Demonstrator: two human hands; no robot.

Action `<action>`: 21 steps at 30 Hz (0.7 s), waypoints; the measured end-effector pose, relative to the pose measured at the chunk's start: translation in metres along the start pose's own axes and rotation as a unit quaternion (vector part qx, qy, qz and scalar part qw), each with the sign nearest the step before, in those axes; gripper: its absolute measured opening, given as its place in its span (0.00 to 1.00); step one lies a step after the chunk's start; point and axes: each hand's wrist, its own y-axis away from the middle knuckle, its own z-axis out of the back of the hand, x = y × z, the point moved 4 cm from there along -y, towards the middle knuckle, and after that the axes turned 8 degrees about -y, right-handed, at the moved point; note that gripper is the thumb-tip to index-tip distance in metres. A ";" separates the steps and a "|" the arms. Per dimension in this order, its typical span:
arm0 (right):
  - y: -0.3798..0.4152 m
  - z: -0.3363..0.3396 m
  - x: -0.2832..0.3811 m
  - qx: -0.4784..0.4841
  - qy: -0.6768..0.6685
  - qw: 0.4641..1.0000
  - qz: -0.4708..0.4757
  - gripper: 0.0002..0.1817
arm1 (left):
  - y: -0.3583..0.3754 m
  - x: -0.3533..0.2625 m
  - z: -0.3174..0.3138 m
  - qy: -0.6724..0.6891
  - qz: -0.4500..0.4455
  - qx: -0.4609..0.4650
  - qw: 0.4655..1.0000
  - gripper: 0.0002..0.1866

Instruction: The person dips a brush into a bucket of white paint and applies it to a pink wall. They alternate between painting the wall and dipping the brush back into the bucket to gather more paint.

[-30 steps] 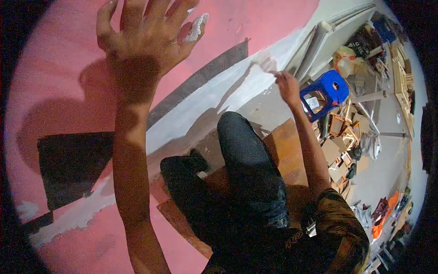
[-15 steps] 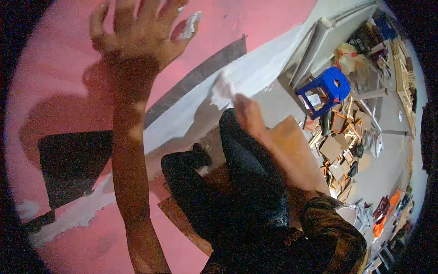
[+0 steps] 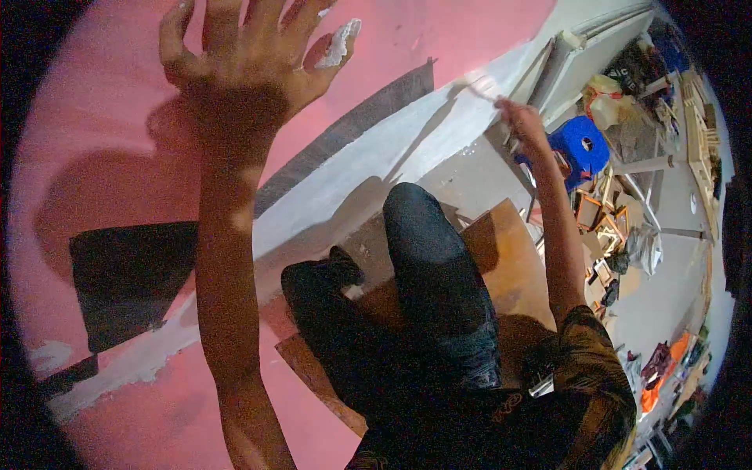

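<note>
Here, near you, your knees (image 3: 427, 258) are bent over a brown board (image 3: 501, 258) on the floor. Your left hand (image 3: 251, 59) is flat on the pink wall (image 3: 102, 117), fingers spread wide and holding nothing. There is white stuff on its thumb (image 3: 338, 43).

Farther off, to the right, your right hand (image 3: 523, 121) reaches out to the white strip (image 3: 376, 160) that runs along the bottom of the wall. It looks closed around a thin tool (image 3: 479, 84) whose pale tip touches the strip. The tool is small and blurry, so you cannot tell just what it is.

It seems light and stiff, easy to hold in one hand. I think the best place to hold it is low on the handle, away from the wet tip, since white stuff there would feel slippery.

A dark band (image 3: 345, 133) runs beside the white strip, and a dark square (image 3: 129, 278) sits on the wall to the left.

Far to the right stands a blue stool (image 3: 583, 145), with wooden frames (image 3: 591, 215) scattered on the floor past it.
</note>
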 end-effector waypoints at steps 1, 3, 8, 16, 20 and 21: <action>-0.006 0.008 0.001 -0.050 -0.002 0.998 0.042 0.15 | -0.001 0.000 0.000 -0.004 0.000 0.002 1.000 0.19; -0.012 0.019 -0.013 -0.145 -0.076 0.985 -0.050 0.16 | -0.002 0.000 0.002 -0.009 0.001 0.003 1.000 0.18; 0.001 -0.028 -0.037 -0.197 -0.112 0.974 0.017 0.16 | -0.008 -0.001 0.004 -0.009 0.009 -0.011 1.000 0.18; 0.178 -0.223 -0.020 -0.044 -0.014 0.986 0.163 0.20 | -0.006 -0.001 0.004 0.015 0.017 -0.023 0.999 0.18; 0.201 -0.221 0.018 0.103 0.072 0.986 0.111 0.18 | -0.003 0.003 0.005 0.012 0.008 0.003 1.000 0.18; 0.195 -0.206 0.022 0.121 0.085 0.982 0.119 0.18 | -0.004 0.003 0.004 0.023 0.015 -0.008 1.000 0.18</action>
